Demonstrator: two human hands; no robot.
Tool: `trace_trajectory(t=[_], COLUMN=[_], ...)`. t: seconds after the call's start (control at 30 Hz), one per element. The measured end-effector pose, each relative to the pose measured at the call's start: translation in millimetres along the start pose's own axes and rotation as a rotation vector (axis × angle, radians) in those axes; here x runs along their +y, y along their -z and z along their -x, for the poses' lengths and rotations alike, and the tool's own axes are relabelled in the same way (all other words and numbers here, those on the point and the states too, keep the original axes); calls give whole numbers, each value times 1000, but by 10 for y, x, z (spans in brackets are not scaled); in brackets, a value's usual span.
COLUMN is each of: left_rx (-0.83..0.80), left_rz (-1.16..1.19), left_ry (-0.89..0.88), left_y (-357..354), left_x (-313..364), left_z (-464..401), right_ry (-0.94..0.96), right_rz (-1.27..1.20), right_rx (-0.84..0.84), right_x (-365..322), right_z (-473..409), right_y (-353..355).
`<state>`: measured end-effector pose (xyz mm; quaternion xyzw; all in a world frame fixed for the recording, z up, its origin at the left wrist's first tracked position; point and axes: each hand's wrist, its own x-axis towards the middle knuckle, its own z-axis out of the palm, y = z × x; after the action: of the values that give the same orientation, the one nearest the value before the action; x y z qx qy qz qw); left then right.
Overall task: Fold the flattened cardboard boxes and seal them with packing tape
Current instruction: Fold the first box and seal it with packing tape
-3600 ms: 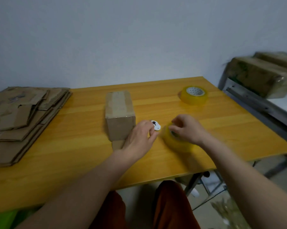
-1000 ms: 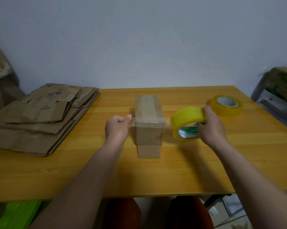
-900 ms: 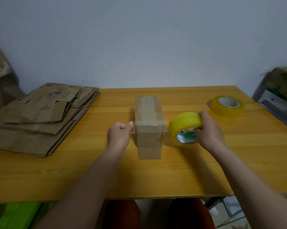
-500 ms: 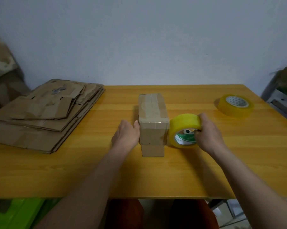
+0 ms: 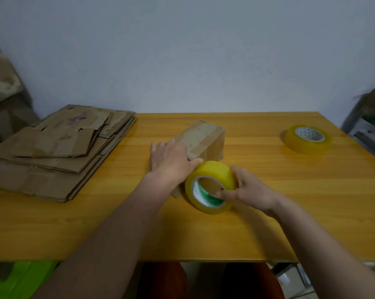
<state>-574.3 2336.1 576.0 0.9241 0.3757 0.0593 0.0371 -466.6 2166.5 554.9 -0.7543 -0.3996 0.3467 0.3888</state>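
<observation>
A small folded cardboard box [image 5: 206, 139] with tape along its top lies turned at an angle on the wooden table [image 5: 268, 212]. My left hand [image 5: 171, 160] rests flat on its near end with fingers straight. A yellow tape roll [image 5: 211, 186] stands on edge just in front of the box. My right hand [image 5: 249, 190] grips the roll, thumb in its core and fingers over the rim. The near end of the box is hidden behind my left hand and the roll.
A stack of flattened cardboard boxes [image 5: 52, 152] lies at the table's left. A second yellow tape roll [image 5: 308, 140] lies flat at the back right. A metal rack [image 5: 367, 134] with boxes stands off the right edge. Something green [image 5: 20, 279] sits below the front left edge.
The box has turned so its far end points right. My left hand moved from the box's side onto its top. The roll in my right hand came nearer and lower, in front of the box.
</observation>
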Motion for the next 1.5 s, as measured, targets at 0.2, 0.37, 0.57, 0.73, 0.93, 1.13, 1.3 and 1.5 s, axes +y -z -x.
trace_trajectory(t=[0.2, 0.37, 0.57, 0.73, 0.93, 1.13, 1.3, 1.5], left_rx=[-51, -105, -202, -269, -229, -234, -442, -526], left_rz=[204, 272, 370, 379, 455, 903, 1457, 1276], left_ry=[-131, -219, -316, -356, -332, -90, 181, 69], left_y=[-45, -44, -21, -11, -29, -111, -391, -363], left_x=[-205, -290, -338, -329, -231, -284, -377, -390], left_z=[-205, -339, -497, -612, -615, -373, 43, 102], right_ry=[29, -347, -276, -151, 341, 359, 354, 360], right_rz=[-186, 551, 348, 20, -36, 155, 166, 190], right_rx=[155, 474, 450, 139, 160, 240, 281, 342], right_x=[96, 515, 663, 542, -227, -375, -297, -309], right_z=[-114, -494, -489, 27, -183, -576, -650, -678], right_y=[185, 245, 319, 700, 393, -79, -100, -132])
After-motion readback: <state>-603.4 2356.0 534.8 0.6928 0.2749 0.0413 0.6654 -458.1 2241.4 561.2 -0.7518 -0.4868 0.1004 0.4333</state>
